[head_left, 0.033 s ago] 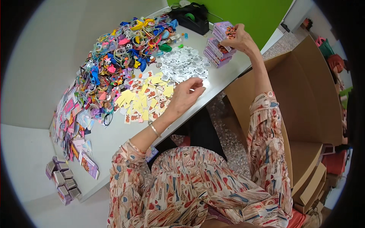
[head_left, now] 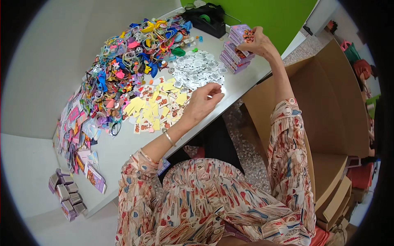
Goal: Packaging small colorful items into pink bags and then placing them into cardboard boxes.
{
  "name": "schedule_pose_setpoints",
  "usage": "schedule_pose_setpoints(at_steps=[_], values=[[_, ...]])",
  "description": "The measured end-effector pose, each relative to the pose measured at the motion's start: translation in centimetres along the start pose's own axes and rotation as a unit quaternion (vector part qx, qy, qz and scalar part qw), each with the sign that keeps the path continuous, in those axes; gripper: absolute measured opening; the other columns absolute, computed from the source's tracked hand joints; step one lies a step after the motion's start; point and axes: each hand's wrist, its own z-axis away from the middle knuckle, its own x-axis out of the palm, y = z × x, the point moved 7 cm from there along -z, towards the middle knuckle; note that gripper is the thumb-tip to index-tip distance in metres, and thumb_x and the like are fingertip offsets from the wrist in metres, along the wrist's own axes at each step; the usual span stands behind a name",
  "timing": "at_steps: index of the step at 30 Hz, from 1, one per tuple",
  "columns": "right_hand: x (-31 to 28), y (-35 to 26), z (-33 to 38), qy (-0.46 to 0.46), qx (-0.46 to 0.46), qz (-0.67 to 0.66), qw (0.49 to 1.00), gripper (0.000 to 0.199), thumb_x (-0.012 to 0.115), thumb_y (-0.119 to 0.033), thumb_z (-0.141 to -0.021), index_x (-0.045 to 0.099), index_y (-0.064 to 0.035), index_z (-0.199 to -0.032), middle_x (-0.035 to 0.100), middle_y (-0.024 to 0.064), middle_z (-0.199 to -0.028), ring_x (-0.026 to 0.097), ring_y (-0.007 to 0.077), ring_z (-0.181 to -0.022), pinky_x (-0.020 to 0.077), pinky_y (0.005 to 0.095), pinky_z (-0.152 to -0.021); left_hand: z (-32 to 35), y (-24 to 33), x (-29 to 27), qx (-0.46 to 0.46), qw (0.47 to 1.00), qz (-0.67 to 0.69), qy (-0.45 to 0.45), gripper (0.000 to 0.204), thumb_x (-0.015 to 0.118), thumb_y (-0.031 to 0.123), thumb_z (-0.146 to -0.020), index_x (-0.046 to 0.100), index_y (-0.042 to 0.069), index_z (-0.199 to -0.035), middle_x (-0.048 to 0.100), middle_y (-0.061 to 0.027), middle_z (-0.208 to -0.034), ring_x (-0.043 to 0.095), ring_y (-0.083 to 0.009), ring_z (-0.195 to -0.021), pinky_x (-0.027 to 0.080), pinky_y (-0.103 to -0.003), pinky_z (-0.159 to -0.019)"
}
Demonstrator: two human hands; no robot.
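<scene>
Nearby: toy heap (head_left: 135, 53) | yellow cards (head_left: 152, 106) | white labels (head_left: 199, 69) beside left hand (head_left: 205, 100)

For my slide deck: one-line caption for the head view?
Left hand rests on paper tags; right hand holds a small purple box above stacked boxes.

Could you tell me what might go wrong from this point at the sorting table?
The purple box stack sits near the table edge; the right hand, holding a small purple box, might knock it off. The left hand at the white labels could scatter them into the yellow cards.
</scene>
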Motion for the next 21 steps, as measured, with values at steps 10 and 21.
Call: schedule_pose_setpoints(at_steps=[10,21], values=[[1.4,0.8,-0.7,-0.136,0.067,0.011,0.988,0.113,0.074,-0.069,-0.054,0.041,0.0004,-0.136,0.062,0.0214,-0.112,0.065,0.0299,-0.096,0.0558,0.038,-0.079,-6.3,-2.5,3.3,-0.054,0.996,0.042,0.057,0.049,0.065,0.038,-0.089,0.054,-0.003,-0.112,0.057,-0.005,-0.089,0.048,-0.0094,-0.072,0.041,-0.023,-0.063],[3.4,4.5,-2.9,-0.252,0.097,-0.114,0.956,0.095,0.063,-0.071,-0.074,0.041,-0.0099,-0.143,0.043,0.0138,-0.142,0.047,0.0312,-0.127,0.0553,0.047,-0.088,-15.6,-4.5,7.4,-0.101,0.896,0.427,0.066,0.067,0.06,0.045,-0.092,0.044,-0.01,-0.127,0.061,-0.015,-0.115,0.058,-0.0205,-0.103,0.047,-0.032,-0.089]])
